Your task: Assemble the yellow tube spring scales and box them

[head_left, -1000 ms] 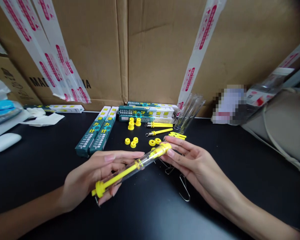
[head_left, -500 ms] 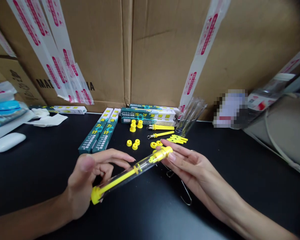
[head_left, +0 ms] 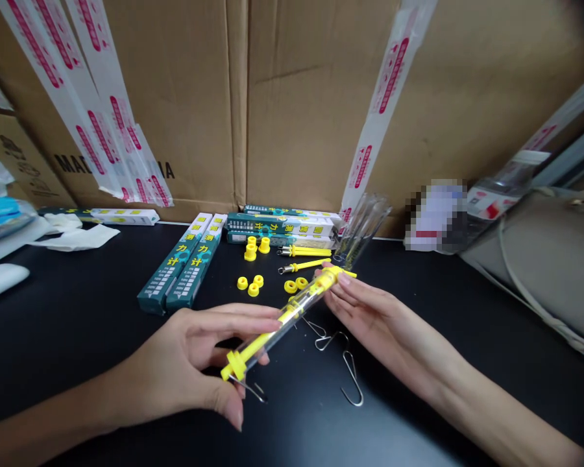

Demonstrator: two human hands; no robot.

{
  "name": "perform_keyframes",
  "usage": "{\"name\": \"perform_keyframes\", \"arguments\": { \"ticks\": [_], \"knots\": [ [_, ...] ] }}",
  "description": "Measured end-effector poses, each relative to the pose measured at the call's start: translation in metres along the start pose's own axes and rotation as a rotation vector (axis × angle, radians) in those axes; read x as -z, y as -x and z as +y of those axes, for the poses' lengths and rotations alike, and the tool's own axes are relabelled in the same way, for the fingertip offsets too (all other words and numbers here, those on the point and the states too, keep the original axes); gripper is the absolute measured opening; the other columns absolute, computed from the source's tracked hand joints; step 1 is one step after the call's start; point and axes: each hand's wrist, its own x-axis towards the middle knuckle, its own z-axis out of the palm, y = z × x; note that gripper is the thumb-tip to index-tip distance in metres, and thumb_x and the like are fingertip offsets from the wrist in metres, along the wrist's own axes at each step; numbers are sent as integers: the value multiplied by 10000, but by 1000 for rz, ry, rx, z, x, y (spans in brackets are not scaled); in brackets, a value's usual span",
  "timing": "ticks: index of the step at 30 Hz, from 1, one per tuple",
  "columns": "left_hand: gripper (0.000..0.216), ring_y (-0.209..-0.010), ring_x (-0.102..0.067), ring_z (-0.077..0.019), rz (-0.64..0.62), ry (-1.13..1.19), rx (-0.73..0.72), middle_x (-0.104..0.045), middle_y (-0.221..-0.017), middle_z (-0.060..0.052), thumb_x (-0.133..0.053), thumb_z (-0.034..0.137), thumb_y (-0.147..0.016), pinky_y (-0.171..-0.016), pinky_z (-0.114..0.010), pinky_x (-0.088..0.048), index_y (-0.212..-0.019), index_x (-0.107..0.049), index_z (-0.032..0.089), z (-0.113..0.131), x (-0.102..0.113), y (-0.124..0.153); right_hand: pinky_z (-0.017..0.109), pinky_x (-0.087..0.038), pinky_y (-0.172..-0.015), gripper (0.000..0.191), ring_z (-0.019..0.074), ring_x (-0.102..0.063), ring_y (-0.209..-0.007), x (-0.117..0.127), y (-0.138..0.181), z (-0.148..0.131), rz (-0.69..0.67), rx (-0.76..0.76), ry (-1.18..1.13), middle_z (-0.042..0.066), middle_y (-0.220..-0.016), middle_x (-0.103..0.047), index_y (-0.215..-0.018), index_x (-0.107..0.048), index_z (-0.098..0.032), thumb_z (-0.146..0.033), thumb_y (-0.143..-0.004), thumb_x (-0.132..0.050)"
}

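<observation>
Both hands hold one clear tube with yellow parts inside (head_left: 285, 319), slanted over the black table. My left hand (head_left: 194, 363) grips its near end by the yellow cap (head_left: 236, 364), where a small metal hook (head_left: 250, 389) hangs down. My right hand (head_left: 370, 311) has its fingertips closed on the far yellow end (head_left: 329, 277). Loose metal hooks (head_left: 343, 363) lie on the table under the tube. Behind it lie yellow rings (head_left: 250, 284), yellow rods (head_left: 304, 259) and several clear tubes (head_left: 363, 227).
Green and white boxes (head_left: 180, 263) lie behind the hands, more boxes (head_left: 277, 224) against the taped cardboard wall (head_left: 292, 97). A white mouse (head_left: 0, 280) and papers (head_left: 78, 237) sit at left. A beige bag (head_left: 549, 259) fills the right side.
The tube has shifted right and away from me, its far end now higher. My left hand regripped the near end, and a hook now shows below the yellow cap.
</observation>
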Motion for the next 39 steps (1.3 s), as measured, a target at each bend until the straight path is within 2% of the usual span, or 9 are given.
{"name": "perform_keyframes", "arguments": {
  "ticks": [7, 10, 13, 16, 21, 27, 31, 36, 39],
  "knots": [
    [704, -1000, -650, -233, -73, -1, 45, -504, -1474, -53, -913, 38, -521, -668, -240, -621, -1126, -744, 355, -6, -1, -2, 335, -475, -1101, 211, 213, -676, -1132, -2, 2, -1, -62, 0, -20, 58, -1127, -759, -1105, -758, -194, -196, -904, -691],
    [596, -897, -682, -193, -49, -58, 28, -552, -1428, -39, -876, 48, -565, -652, -234, -617, -1064, -772, 356, -10, -3, -3, 371, -482, -1093, 232, 223, -666, -1152, 0, 1, -1, -90, -5, -19, 50, -1121, -762, -1123, -749, -209, -202, -896, -700],
    [605, -731, -678, -150, 27, -140, 37, -738, -1057, -14, -843, 35, -580, -629, -221, -603, -1093, -765, 346, -12, -5, -2, 415, -473, -1095, 293, 235, -630, -1208, 2, 1, -2, -118, 9, 0, 42, -1145, -754, -1162, -729, -233, -197, -872, -720],
    [751, -701, -655, -145, 37, -177, 52, -720, -773, 46, -855, 41, -569, -664, -214, -589, -1220, -692, 378, -15, -6, -2, 428, -448, -1108, 373, 235, -614, -1230, 1, 3, -4, -124, 28, 42, 40, -1158, -749, -1218, -700, -255, -191, -852, -736],
    [815, -677, -617, -134, -19, -282, -96, -699, -753, 61, -903, 102, -574, -716, -231, -570, -1289, -639, 390, -19, -7, 1, 408, -438, -1110, 394, 210, -662, -1159, -2, 6, -3, -124, 20, 60, 36, -1136, -757, -1260, -674, -271, -203, -875, -723],
    [549, -672, -600, -124, -93, -546, -251, -686, -849, 8, -880, 194, -678, -636, -193, -501, -1175, -723, 366, -17, -3, 3, 332, -451, -1091, 376, 168, -685, -1112, -1, 5, 0, -170, 1, 40, 22, -1126, -758, -1269, -666, -290, -194, -906, -695],
    [565, -687, -610, -121, -107, -521, -261, -695, -875, 3, -888, 186, -670, -630, -183, -483, -1180, -718, 359, -18, -2, 2, 314, -483, -1060, 294, 170, -691, -1100, 0, 3, 0, -181, 3, 44, 30, -1108, -761, -1197, -707, -259, -182, -914, -683],
    [610, -679, -598, -105, -104, -521, -258, -688, -880, 21, -874, 95, -656, -625, -169, -480, -1179, -713, 366, -21, -2, 3, 290, -471, -1068, 86, 182, -696, -1090, 1, 2, 2, -157, -3, 49, 65, -1087, -762, -942, -765, -165, -174, -904, -689],
    [637, -684, -598, -98, -111, -516, -280, -684, -882, 29, -860, 46, -653, -628, -163, -481, -1185, -708, 363, -22, -2, 4, 277, -499, -1037, 74, 186, -703, -1075, 1, 2, 3, -132, -8, 26, 81, -1076, -763, -926, -758, -141, -145, -890, -693]
  ]
}}
